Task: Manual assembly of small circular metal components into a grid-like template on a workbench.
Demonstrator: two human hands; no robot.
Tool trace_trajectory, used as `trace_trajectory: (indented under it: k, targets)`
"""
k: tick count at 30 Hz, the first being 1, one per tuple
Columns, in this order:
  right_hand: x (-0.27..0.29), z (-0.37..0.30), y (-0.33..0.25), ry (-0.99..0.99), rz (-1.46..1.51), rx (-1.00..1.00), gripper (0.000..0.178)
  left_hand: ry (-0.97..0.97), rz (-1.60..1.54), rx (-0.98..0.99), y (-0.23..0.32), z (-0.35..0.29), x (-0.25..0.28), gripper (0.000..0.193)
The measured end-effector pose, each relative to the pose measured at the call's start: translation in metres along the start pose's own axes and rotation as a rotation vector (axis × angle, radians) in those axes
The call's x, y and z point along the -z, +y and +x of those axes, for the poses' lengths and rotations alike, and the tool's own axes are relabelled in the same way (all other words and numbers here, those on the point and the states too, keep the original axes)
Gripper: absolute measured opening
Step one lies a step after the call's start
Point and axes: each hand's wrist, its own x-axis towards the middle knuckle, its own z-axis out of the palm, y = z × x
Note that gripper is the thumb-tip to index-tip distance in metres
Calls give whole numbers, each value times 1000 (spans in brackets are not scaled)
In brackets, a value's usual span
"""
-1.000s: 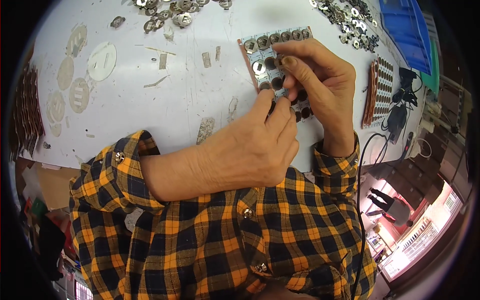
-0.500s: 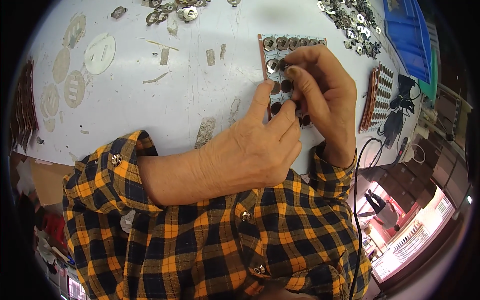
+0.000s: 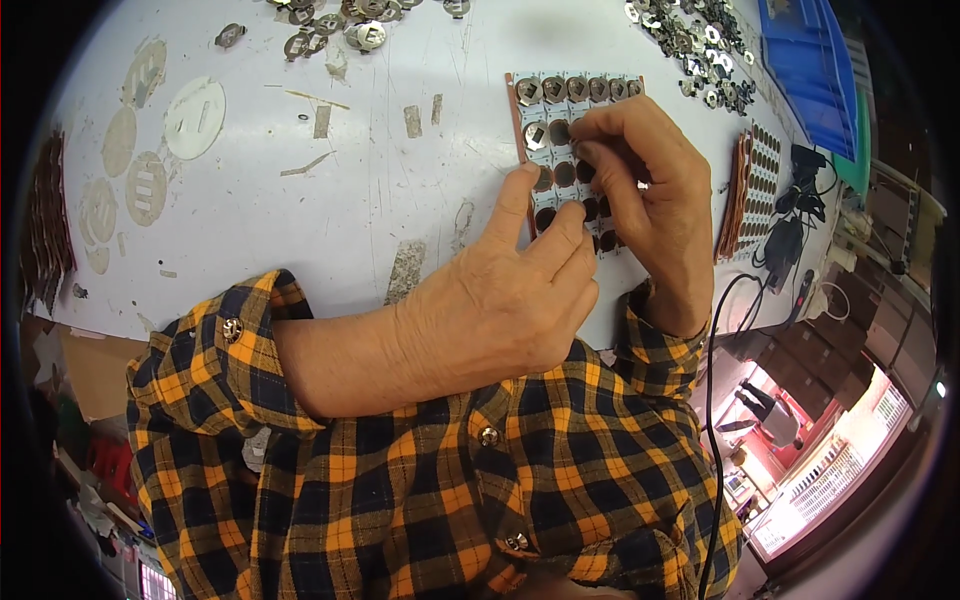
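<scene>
A panel of small circuit boards [image 3: 549, 155], pale blue with brown edges, lies in front of me. Round metal clips [image 3: 577, 90] line its far row, and one shiny clip [image 3: 536, 134] sits at the left of the row below. Nearer rows show dark round spots. My left hand [image 3: 520, 285] rests with fingers apart on the panel, its index finger at the left edge. Over the panel's right part, my right hand [image 3: 655, 190] is closed in a pinch of thumb and index finger. Whatever is between those fingertips is hidden.
Loose metal clips lie in a pile [image 3: 705, 60] at the far right and in another [image 3: 330, 25] at the far left. A blue bin [image 3: 812, 75] stands beyond. Stacked panels [image 3: 750, 190] lie at right near black cables [image 3: 785, 250]; more stacked panels [image 3: 48, 215] sit far left.
The whole view has shifted slightly. My right fingertips have moved a little right across the panel, uncovering a dark round spot beside the shiny clip. My left hand stays on the panel.
</scene>
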Motion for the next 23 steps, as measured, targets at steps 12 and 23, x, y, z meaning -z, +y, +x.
trace_trajectory:
  k: [12,23]
  targets:
    - [-11,0,-8,63,471,-317,14,-3,-28,15,1,-1,0,11]
    - [-11,-3,4,-13,322,-232,19,11,-50,37,2,0,-1,11]
